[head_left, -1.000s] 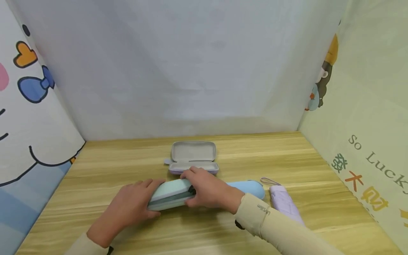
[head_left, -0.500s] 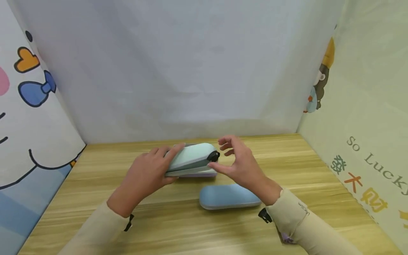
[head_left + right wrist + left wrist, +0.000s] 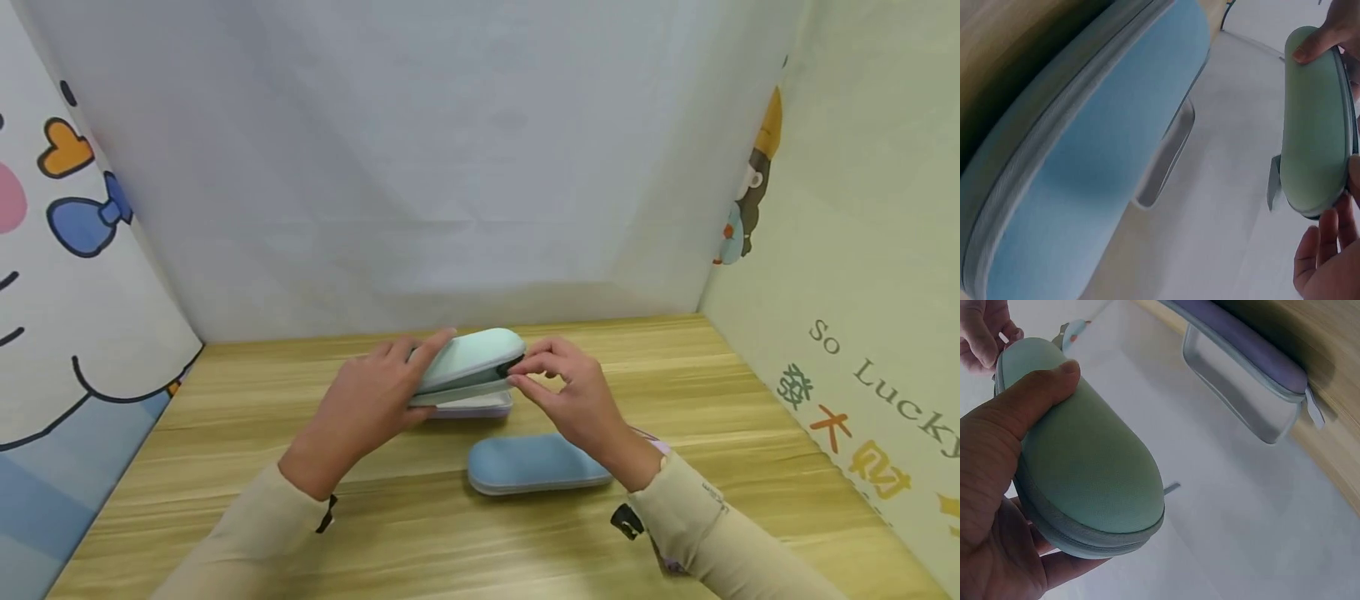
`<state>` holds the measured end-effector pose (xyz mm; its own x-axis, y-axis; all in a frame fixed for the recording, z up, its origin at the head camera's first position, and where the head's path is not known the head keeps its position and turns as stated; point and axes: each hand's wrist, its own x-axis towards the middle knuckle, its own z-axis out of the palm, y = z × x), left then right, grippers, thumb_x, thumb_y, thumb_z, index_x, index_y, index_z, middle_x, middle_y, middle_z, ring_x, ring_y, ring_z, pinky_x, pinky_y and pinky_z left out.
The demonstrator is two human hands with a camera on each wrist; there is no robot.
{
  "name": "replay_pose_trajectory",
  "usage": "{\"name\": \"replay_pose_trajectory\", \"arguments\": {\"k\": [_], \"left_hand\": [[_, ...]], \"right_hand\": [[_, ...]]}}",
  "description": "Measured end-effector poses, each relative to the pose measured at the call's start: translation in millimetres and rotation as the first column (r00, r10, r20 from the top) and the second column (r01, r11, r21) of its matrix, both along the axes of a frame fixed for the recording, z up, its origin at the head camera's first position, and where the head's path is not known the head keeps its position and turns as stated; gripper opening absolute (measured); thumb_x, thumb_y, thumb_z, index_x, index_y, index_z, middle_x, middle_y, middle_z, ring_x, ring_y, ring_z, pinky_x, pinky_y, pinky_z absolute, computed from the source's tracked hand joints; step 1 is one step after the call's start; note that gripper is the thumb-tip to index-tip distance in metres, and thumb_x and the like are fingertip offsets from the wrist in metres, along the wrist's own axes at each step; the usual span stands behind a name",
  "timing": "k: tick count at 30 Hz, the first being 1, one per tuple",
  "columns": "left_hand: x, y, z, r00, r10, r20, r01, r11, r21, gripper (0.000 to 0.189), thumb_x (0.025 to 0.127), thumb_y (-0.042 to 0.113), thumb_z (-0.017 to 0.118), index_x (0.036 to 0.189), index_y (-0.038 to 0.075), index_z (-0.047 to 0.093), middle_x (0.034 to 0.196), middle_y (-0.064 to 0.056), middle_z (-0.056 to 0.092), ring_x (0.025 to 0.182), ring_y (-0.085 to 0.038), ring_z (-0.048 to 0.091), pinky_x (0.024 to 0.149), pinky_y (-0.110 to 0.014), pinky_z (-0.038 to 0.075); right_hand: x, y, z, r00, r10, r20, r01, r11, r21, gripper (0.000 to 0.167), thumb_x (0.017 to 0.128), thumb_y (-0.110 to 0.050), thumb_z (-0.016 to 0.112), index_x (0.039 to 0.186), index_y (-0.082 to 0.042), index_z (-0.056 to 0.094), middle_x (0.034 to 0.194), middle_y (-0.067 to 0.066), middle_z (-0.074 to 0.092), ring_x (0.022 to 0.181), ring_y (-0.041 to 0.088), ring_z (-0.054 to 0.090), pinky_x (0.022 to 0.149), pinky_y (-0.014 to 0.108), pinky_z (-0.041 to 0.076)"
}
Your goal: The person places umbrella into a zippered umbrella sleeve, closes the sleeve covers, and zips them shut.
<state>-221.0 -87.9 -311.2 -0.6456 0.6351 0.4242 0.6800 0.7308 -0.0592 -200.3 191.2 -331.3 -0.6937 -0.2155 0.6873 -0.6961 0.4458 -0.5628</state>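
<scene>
My left hand [image 3: 367, 400] grips a mint-green zip-up glasses case [image 3: 472, 357] by its left part, thumb on one shell and fingers on the other in the left wrist view. The case is raised over the table and tilted, and its lid gapes at the right end. A dark thing [image 3: 510, 365] shows inside that gap, mostly hidden. My right hand [image 3: 577, 392] pinches at this end with thumb and fingertips; I cannot tell whether it holds the case's edge or the dark thing. Just below lies a closed blue glasses case [image 3: 536, 462].
Behind the mint case, a lavender case [image 3: 1254, 344] with a grey lining lies opened, partly covered in the head view. A lavender folded umbrella [image 3: 662, 447] is mostly hidden under the right forearm. A white cloth [image 3: 450, 167] hangs along the table's [image 3: 420, 533] back edge.
The mint case has risen off the table and moved back and right in my left hand. My right hand let go of it, opened, then closed its fingertips on its right end.
</scene>
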Motion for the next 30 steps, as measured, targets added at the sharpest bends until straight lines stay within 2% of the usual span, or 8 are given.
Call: {"name": "replay_pose_trajectory", "arguments": {"k": [5,9,11,14,18,24,27,30], "left_hand": [[-0.2,1.5,0.3,0.999,-0.033,-0.036,0.033,0.999,0.0,0.1,0.074,0.042,0.094,0.156,0.022,0.041,0.124,-0.013,0.064,0.101,-0.032,0.069,0.067,-0.046,0.061],[-1.9,0.8,-1.0,0.996,-0.067,-0.057,0.068,0.998,0.007,0.095,0.073,0.04,0.095,0.153,0.024,0.046,0.126,-0.014,0.062,0.104,-0.033,0.068,0.073,-0.048,0.061],[-3.0,0.0,-1.9,0.995,-0.082,-0.055,0.083,0.996,0.013,0.094,0.073,0.038,0.095,0.153,0.025,0.047,0.127,-0.013,0.061,0.106,-0.033,0.067,0.075,-0.049,0.061],[-4.5,-0.9,-3.0,0.994,-0.099,-0.049,0.1,0.995,0.016,0.093,0.073,0.037,0.096,0.153,0.027,0.047,0.129,-0.012,0.061,0.108,-0.033,0.067,0.078,-0.049,0.06],[-5.0,-1.2,-4.2,0.99,-0.134,-0.047,0.135,0.991,0.016,0.092,0.073,0.036,0.096,0.152,0.028,0.049,0.131,-0.012,0.061,0.11,-0.034,0.067,0.084,-0.049,0.059],[-6.1,-2.0,-6.1,0.985,-0.162,-0.056,0.163,0.986,0.021,0.088,0.074,0.036,0.095,0.151,0.028,0.052,0.131,-0.013,0.061,0.109,-0.034,0.067,0.086,-0.05,0.059],[-7.7,-2.9,-7.4,0.985,-0.163,-0.058,0.164,0.986,0.017,0.087,0.075,0.035,0.095,0.15,0.027,0.052,0.131,-0.013,0.061,0.109,-0.034,0.067,0.088,-0.05,0.058],[-9.3,-4.0,-8.0,0.986,-0.158,-0.056,0.159,0.987,0.013,0.087,0.074,0.034,0.095,0.15,0.027,0.053,0.131,-0.012,0.061,0.108,-0.034,0.067,0.086,-0.049,0.059]], "right_hand": [[1.7,4,5.4,0.98,-0.003,0.199,0.018,0.997,-0.076,0.034,0.082,-0.006,0.088,0.107,-0.005,0.064,0.111,0.006,0.061,0.1,0.023,0.062,0.081,0.045,0.055],[1.0,10,9.3,0.917,0.135,0.375,-0.096,0.988,-0.119,0.047,0.091,-0.007,0.08,0.129,-0.005,0.051,0.132,0.011,0.056,0.119,0.028,0.06,0.097,0.048,0.052],[0.1,12,9.4,0.89,0.189,0.416,-0.145,0.98,-0.136,0.045,0.096,-0.006,0.074,0.134,-0.004,0.05,0.135,0.013,0.057,0.121,0.029,0.06,0.099,0.045,0.052],[-1.8,13,8.2,0.88,0.212,0.426,-0.171,0.976,-0.133,0.045,0.097,-0.003,0.072,0.136,-0.005,0.051,0.131,0.015,0.06,0.113,0.029,0.062,0.095,0.039,0.054],[-3.1,12,8.2,0.881,0.199,0.43,-0.179,0.98,-0.086,0.05,0.092,-0.001,0.075,0.136,-0.006,0.052,0.13,0.013,0.058,0.107,0.029,0.061,0.089,0.036,0.054],[-3.6,15,14.7,0.883,0.181,0.433,-0.208,0.978,0.015,0.066,0.082,-0.005,0.088,0.137,-0.01,0.053,0.134,0.005,0.056,0.114,0.027,0.057,0.09,0.043,0.052],[-2.3,13,16.8,0.921,0.146,0.361,-0.205,0.97,0.132,0.075,0.077,-0.014,0.094,0.141,-0.015,0.055,0.137,0.001,0.056,0.117,0.022,0.055,0.09,0.043,0.051],[-0.1,9,15.9,0.971,0.116,0.21,-0.167,0.956,0.241,0.074,0.076,-0.021,0.094,0.141,-0.016,0.059,0.138,0.002,0.058,0.116,0.02,0.057,0.086,0.043,0.053]]}}
